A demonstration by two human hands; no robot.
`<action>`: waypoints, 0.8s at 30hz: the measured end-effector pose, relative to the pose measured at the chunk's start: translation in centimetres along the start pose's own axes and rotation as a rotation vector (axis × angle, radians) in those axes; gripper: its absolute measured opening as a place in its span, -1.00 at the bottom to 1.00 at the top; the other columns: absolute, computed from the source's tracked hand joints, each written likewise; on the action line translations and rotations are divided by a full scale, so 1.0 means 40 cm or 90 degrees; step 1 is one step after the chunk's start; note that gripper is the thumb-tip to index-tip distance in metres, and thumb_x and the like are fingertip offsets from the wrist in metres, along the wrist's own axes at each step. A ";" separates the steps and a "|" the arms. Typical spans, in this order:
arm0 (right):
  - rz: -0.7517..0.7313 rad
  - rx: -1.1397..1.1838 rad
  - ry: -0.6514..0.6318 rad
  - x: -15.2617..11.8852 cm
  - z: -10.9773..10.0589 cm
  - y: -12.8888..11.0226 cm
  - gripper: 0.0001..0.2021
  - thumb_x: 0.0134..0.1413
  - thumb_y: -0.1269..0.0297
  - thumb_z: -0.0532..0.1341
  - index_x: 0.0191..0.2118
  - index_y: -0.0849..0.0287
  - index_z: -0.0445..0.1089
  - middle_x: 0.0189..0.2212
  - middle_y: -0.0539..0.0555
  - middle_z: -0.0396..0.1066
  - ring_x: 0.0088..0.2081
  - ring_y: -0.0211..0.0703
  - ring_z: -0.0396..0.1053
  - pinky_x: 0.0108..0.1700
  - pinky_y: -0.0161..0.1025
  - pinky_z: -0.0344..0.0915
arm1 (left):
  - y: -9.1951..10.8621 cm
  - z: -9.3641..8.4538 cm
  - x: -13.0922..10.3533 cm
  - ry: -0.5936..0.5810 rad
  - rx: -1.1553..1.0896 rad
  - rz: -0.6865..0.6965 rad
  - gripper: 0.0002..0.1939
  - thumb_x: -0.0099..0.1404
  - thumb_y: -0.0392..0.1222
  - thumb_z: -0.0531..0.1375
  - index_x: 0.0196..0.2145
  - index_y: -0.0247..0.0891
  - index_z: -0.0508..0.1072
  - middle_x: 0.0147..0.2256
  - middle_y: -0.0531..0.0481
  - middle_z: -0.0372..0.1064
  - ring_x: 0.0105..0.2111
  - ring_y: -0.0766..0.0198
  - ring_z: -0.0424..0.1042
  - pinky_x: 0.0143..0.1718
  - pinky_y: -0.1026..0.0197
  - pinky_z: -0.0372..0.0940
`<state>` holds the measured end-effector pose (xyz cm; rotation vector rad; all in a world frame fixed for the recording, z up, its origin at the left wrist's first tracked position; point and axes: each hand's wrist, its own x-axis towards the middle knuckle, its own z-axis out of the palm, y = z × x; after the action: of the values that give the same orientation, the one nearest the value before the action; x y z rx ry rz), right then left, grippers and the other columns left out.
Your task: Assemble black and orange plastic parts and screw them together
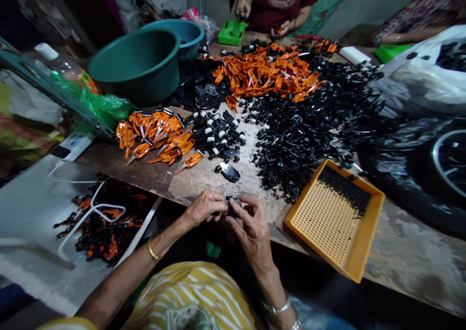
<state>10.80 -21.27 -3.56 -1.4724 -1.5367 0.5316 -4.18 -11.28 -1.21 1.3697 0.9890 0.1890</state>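
At the table's front edge, my left hand (208, 206) and my right hand (251, 223) meet around a small black part (233, 202). Fingers of both hands are pinched on it, and its shape is mostly hidden. Just beyond them a black car-like base (229, 171) lies on the wooden table (196, 187). Behind that sits a group of black bases with white pieces (218, 133). Orange shells (160, 131) are piled to the left, with a larger orange heap (265, 73) farther back. A wide heap of small black parts (298, 140) spreads to the right.
A yellow perforated tray (327, 228) with tiny black pieces stands at the right edge. Green (134, 70) and blue (192, 31) basins are back left. A white bag (425, 77) and black bag (404, 174) sit right. Across the table, a person's hand (244, 4) is above a green block (232, 33).
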 end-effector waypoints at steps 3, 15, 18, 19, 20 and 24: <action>0.098 0.118 0.047 -0.003 -0.007 -0.004 -0.61 0.12 0.25 0.23 0.10 -0.02 0.33 -0.09 0.12 0.23 -0.22 -0.18 0.29 -0.17 -0.18 0.34 | -0.002 0.005 -0.008 0.017 -0.015 -0.001 -0.82 0.05 -0.16 0.09 -0.57 -0.30 0.40 -0.73 0.14 0.22 -0.76 0.44 0.09 -0.70 0.34 -0.05; 0.393 0.419 -0.065 0.007 -0.016 -0.036 -0.74 0.00 0.07 0.29 -0.37 0.20 0.41 -0.48 -0.04 0.33 -0.42 -0.26 0.24 -0.35 -0.34 0.19 | 0.006 0.043 -0.039 0.084 0.161 0.217 -0.83 0.06 -0.28 0.10 -0.64 -0.30 0.36 -0.69 0.15 0.13 -0.62 0.42 0.13 -0.53 0.33 0.01; 0.328 0.327 -0.023 -0.003 -0.014 -0.041 -0.76 0.08 0.09 0.22 -0.38 0.18 0.37 -0.48 -0.04 0.29 -0.39 -0.25 0.22 -0.33 -0.34 0.18 | 0.005 0.057 -0.038 0.118 0.234 0.293 -0.80 0.09 -0.29 0.09 -0.66 -0.30 0.32 -0.66 0.13 0.12 -0.60 0.41 0.14 -0.50 0.31 0.01; 0.314 0.302 -0.007 -0.005 -0.014 -0.043 -0.77 0.10 0.09 0.20 -0.38 0.18 0.36 -0.48 -0.04 0.29 -0.38 -0.25 0.22 -0.33 -0.34 0.18 | 0.005 0.059 -0.036 0.124 0.259 0.311 -0.78 0.11 -0.30 0.08 -0.66 -0.29 0.32 -0.66 0.11 0.13 -0.60 0.41 0.15 -0.50 0.30 0.02; 0.307 0.289 0.003 -0.005 -0.015 -0.044 -0.77 0.12 0.10 0.18 -0.37 0.17 0.36 -0.47 -0.03 0.28 -0.38 -0.24 0.22 -0.33 -0.34 0.19 | 0.006 0.060 -0.035 0.126 0.285 0.331 -0.77 0.13 -0.30 0.07 -0.66 -0.29 0.32 -0.65 0.10 0.15 -0.60 0.40 0.16 -0.49 0.30 0.03; 0.326 0.365 -0.022 0.004 -0.035 -0.046 -0.74 0.08 0.06 0.21 -0.24 0.16 0.39 -0.33 0.03 0.37 -0.31 -0.19 0.32 -0.27 -0.30 0.28 | 0.021 0.039 -0.029 0.141 0.456 0.474 -0.75 0.19 -0.30 0.05 -0.63 -0.26 0.32 -0.64 0.05 0.21 -0.60 0.36 0.18 -0.51 0.26 0.04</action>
<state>10.95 -21.84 -1.32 -1.3817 -0.9003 1.1918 -3.47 -12.95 -0.12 2.3900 0.6968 0.5916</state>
